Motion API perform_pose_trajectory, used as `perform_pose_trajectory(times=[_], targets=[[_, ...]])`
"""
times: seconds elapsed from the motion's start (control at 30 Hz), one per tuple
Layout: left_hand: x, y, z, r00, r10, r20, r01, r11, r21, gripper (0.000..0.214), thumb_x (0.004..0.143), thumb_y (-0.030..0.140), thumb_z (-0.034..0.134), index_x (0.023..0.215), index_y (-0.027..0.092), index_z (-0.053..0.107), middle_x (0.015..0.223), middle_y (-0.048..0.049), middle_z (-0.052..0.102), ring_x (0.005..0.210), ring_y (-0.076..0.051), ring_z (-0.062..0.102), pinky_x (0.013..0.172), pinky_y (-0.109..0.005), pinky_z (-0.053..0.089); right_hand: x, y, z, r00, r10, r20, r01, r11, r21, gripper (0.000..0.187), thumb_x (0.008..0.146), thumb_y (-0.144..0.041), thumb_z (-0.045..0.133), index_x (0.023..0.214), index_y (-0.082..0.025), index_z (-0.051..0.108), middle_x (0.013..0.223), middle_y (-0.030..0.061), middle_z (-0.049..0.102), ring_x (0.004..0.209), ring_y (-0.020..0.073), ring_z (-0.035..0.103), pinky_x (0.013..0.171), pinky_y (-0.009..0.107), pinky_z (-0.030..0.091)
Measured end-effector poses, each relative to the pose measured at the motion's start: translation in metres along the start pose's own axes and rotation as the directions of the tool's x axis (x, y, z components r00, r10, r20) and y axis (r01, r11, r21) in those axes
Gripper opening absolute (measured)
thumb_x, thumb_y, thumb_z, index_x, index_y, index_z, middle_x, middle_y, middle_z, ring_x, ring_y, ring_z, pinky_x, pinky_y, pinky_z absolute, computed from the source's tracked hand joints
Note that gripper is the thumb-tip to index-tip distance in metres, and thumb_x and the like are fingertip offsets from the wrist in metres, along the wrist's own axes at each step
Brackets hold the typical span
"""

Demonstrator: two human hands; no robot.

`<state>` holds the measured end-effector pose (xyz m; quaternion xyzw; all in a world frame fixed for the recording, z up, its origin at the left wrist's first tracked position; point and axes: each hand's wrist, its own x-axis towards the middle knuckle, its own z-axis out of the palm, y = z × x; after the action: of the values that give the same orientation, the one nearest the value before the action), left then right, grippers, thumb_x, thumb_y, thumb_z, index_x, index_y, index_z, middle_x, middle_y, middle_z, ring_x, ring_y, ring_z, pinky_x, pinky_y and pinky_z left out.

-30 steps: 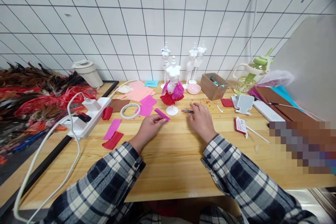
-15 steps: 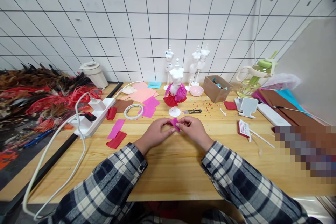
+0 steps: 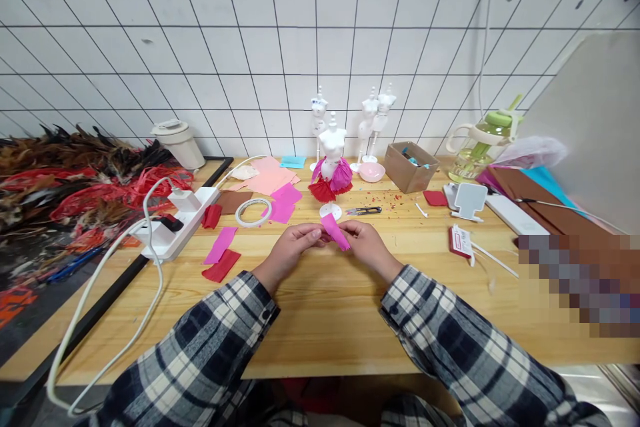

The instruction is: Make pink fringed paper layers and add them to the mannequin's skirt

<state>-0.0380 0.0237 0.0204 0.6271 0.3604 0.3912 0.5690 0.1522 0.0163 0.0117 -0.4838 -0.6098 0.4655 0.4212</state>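
Both hands meet over the wooden table (image 3: 325, 320) and pinch a small magenta paper strip (image 3: 335, 231) between them. My left hand (image 3: 290, 250) holds its left end, my right hand (image 3: 367, 247) its right side. Just behind them stands a white mini mannequin (image 3: 332, 163) wearing a pink and red fringed skirt. Small snips (image 3: 364, 211) lie on the table to the right of its base.
Pink and red paper pieces (image 3: 220, 253), a tape roll (image 3: 251, 211) and a white power strip (image 3: 175, 220) lie at left, feathers (image 3: 75, 180) beyond. More white mannequins (image 3: 375, 120), a pink bowl (image 3: 372, 171), a cardboard box (image 3: 410, 165), a green jug (image 3: 480, 143) and a small stand (image 3: 470, 200) sit at the back and right.
My right hand left the snips and came to the left hand. Both hands now hold the magenta strip, which has been drawn out and hangs downward.
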Motion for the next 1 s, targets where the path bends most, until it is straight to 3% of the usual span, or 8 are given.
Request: perform_pose_trajectory(times=[0.1, 0.33, 0.53, 0.63, 0.7, 0.8, 0.9, 1.0], targets=[[0.0, -0.001, 0.004, 1.0, 0.009, -0.008, -0.009, 0.997, 0.073, 0.034, 0.072, 0.045, 0.076, 0.09, 0.016, 0.076, 0.098, -0.0105, 0.076, 0.094, -0.024, 0.068, 0.091, -0.036, 0.05, -0.001, 0.0, -0.001, 1.0, 0.013, 0.025, -0.012, 1.0, -0.021, 0.022, 0.08, -0.034, 0.056, 0.082, -0.018, 0.07, 0.077, 0.0024, 0.07, 0.068, 0.0157, 0.059, 0.066, 0.027, 0.046], [-0.001, -0.004, 0.016, 0.998, -0.06, -0.015, 0.062, 0.987, 0.148, 0.032, 0.068, 0.043, 0.079, 0.085, 0.017, 0.071, 0.089, -0.0087, 0.075, 0.081, -0.022, 0.069, 0.078, -0.034, 0.053, -0.009, 0.0, 0.003, 0.997, -0.068, -0.03, 0.05, 0.915, -0.399, 0.016, 0.073, -0.023, 0.061, 0.088, -0.021, 0.06, 0.07, -0.0024, 0.062, 0.063, 0.0141, 0.053, 0.059, 0.025, 0.036], [0.0, -0.003, 0.016, 1.0, -0.006, 0.015, 0.0, 0.938, 0.347, 0.021, 0.076, 0.038, 0.07, 0.085, 0.019, 0.069, 0.08, -0.0048, 0.072, 0.072, -0.018, 0.064, 0.069, -0.029, 0.05, -0.006, 0.007, 0.008, 0.996, 0.067, -0.05, -0.078, 0.957, -0.278, 0.016, 0.081, -0.032, 0.056, 0.088, -0.025, 0.043, 0.056, -0.0081, 0.051, 0.05, 0.0129, 0.046, 0.05, 0.023, 0.031], [0.001, -0.003, 0.014, 0.994, 0.047, -0.097, -0.002, 0.909, 0.416, 0.017, 0.077, 0.036, 0.067, 0.077, 0.019, 0.068, 0.075, -0.0035, 0.071, 0.069, -0.017, 0.062, 0.066, -0.028, 0.048, -0.005, 0.005, 0.008, 0.994, 0.103, -0.026, -0.104, 0.992, -0.068, 0.023, 0.091, -0.047, 0.042, 0.09, -0.025, 0.043, 0.055, -0.0073, 0.051, 0.047, 0.0136, 0.049, 0.048, 0.024, 0.037], [0.001, -0.004, 0.012, 0.978, 0.056, -0.201, 0.022, 0.93, 0.366, 0.018, 0.077, 0.037, 0.067, 0.079, 0.019, 0.067, 0.073, -0.0027, 0.069, 0.066, -0.017, 0.061, 0.063, -0.027, 0.047, -0.007, 0.0, 0.008, 0.997, 0.073, -0.035, -0.073, 0.997, 0.001, 0.032, 0.09, -0.054, 0.042, 0.098, -0.024, 0.046, 0.067, -0.0035, 0.059, 0.055, 0.0146, 0.056, 0.051, 0.025, 0.043], [0.001, -0.006, 0.012, 0.969, 0.053, -0.24, 0.019, 0.957, 0.291, 0.019, 0.076, 0.037, 0.067, 0.08, 0.018, 0.066, 0.072, -0.0023, 0.068, 0.064, -0.016, 0.061, 0.062, -0.027, 0.048, -0.009, -0.007, 0.009, 0.998, -0.025, -0.065, 0.018, 0.994, -0.11, 0.042, 0.077, -0.049, 0.065, 0.106, -0.022, 0.053, 0.093, 0.0031, 0.067, 0.077, 0.0162, 0.063, 0.068, 0.028, 0.05], [0.002, -0.006, 0.01, 0.963, 0.064, -0.261, 0.007, 0.965, 0.261, 0.021, 0.077, 0.037, 0.067, 0.082, 0.017, 0.067, 0.076, -0.0032, 0.069, 0.069, -0.016, 0.062, 0.067, -0.027, 0.049, -0.008, -0.006, 0.01, 0.999, -0.043, -0.016, 0.04, 0.986, -0.161, 0.026, 0.079, -0.038, 0.063, 0.096, -0.019, 0.061, 0.093, 0.0049, 0.07, 0.081, 0.0171, 0.065, 0.076, 0.031, 0.05], [0.003, -0.007, 0.007, 0.945, 0.037, -0.324, 0.029, 0.981, 0.194, 0.028, 0.077, 0.042, 0.067, 0.088, 0.017, 0.067, 0.084, -0.0043, 0.07, 0.073, -0.017, 0.063, 0.068, -0.028, 0.051, -0.003, 0.002, 0.009, 1.0, -0.016, 0.008, 0.016, 0.998, -0.056, 0.017, 0.08, -0.031, 0.057, 0.088, -0.018, 0.064, 0.088, 0.0051, 0.071, 0.079, 0.017, 0.065, 0.076, 0.031, 0.05]])
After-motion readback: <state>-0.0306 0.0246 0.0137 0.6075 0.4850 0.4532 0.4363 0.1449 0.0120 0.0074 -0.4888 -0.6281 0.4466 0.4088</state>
